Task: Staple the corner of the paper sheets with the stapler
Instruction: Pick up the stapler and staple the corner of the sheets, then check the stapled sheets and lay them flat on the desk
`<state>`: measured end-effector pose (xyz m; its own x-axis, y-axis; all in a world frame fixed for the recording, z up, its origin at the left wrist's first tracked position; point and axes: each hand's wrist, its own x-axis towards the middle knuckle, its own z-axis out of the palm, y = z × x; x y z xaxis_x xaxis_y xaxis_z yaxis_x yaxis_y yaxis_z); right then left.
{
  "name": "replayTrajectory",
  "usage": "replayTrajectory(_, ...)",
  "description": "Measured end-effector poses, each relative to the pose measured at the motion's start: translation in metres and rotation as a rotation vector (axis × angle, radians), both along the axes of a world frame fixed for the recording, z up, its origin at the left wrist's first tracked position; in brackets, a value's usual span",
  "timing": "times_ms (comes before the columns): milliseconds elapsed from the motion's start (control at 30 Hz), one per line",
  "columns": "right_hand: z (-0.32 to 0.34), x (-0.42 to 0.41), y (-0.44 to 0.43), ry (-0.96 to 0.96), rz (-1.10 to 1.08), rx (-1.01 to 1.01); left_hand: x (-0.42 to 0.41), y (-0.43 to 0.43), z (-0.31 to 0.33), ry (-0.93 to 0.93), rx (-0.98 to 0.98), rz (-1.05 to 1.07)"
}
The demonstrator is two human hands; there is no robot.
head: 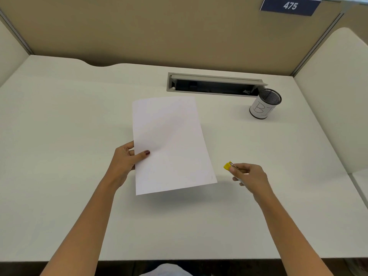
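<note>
Item: sheets (169, 144) — my L hand (125, 160) pinches the left edge, lifted off desk (59, 136) for stapler access. Stapler (229, 166), yellow — R hand (249, 174) clenched round it, just beside near-right corner, not yet on.

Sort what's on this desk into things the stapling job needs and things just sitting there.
For the job:
- paper sheets, held by the left hand
- yellow stapler, held in the right hand

Just lying about:
- mesh pen cup
- open cable tray
- number plate 475
</note>
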<state>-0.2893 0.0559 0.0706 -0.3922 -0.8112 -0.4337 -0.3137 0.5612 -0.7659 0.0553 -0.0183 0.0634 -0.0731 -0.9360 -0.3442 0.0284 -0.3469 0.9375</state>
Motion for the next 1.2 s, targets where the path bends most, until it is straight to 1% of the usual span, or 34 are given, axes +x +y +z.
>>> replayTrajectory(100, -0.016, 0.008, 0.005, 0.264, -0.034, -0.085, -0.002, 0.000, 0.000, 0.003, -0.003, 0.009)
replayTrajectory(167, -0.029, 0.013, 0.008, 0.377, -0.015, -0.124, -0.003, 0.000, 0.000, 0.009, -0.004, 0.012)
replayTrajectory(267, -0.049, 0.018, 0.011, 0.516, 0.016, -0.127, -0.004, 0.000, -0.001, 0.009, -0.002, 0.019)
replayTrajectory(433, -0.069, 0.024, 0.017, 0.609, 0.035, -0.171, -0.005, 0.001, -0.002, 0.007, -0.004, 0.027)
replayTrajectory(667, -0.072, 0.028, 0.013, 0.616, 0.027, -0.188, -0.007, 0.002, -0.004, 0.005, -0.008, 0.041)
replayTrajectory(700, -0.070, 0.028, 0.012, 0.593, 0.007, -0.214, -0.008, 0.002, -0.005, 0.007, -0.008, 0.041)
replayTrajectory(800, -0.048, 0.036, 0.008, 0.457, -0.098, -0.318, -0.009, 0.002, -0.005, 0.006, -0.010, 0.046)
replayTrajectory(833, -0.040, 0.039, 0.008, 0.390, -0.133, -0.322, -0.009, 0.003, -0.005, 0.003, -0.012, 0.047)
replayTrajectory(933, -0.022, 0.050, 0.007, 0.023, -0.244, -0.181, -0.011, 0.004, -0.006, -0.001, -0.019, 0.057)
replayTrajectory(1000, -0.018, 0.053, 0.006, -0.186, -0.231, -0.096, -0.012, 0.004, -0.007, -0.002, -0.020, 0.068)
replayTrajectory(1067, -0.015, 0.055, 0.004, -0.364, -0.213, -0.065, -0.014, 0.005, -0.007, -0.005, -0.017, 0.080)
replayTrajectory(1100, -0.012, 0.056, 0.003, -0.417, -0.210, -0.058, -0.015, 0.005, -0.007, -0.006, -0.016, 0.087)
replayTrajectory(1133, -0.009, 0.057, 0.002, -0.428, -0.203, -0.054, -0.015, 0.006, -0.006, -0.006, -0.014, 0.096)
replayTrajectory(1200, -0.003, 0.057, -0.001, -0.340, -0.193, -0.054, -0.016, 0.007, -0.006, -0.004, -0.011, 0.108)
